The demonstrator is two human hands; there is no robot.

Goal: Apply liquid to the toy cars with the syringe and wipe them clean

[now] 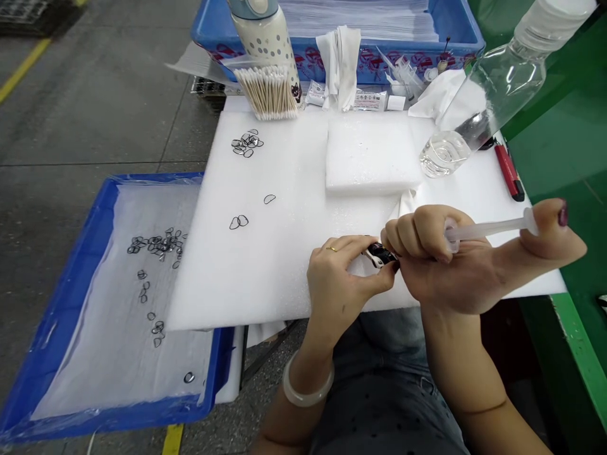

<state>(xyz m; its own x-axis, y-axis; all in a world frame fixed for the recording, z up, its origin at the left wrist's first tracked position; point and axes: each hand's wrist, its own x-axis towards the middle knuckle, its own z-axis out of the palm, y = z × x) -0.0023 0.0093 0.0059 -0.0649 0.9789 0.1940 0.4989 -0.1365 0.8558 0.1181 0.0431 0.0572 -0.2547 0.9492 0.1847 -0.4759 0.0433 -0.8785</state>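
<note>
Blue tray [71, 303] at left holds scattered rings [156, 243]. White foam [265, 265] spans the centre. At its near edge, left hand [334, 278] pinches a small black part [382, 254]; right hand [455, 259] is closed around a syringe [488, 229], thumb on the plunger, tip at the part.
</note>
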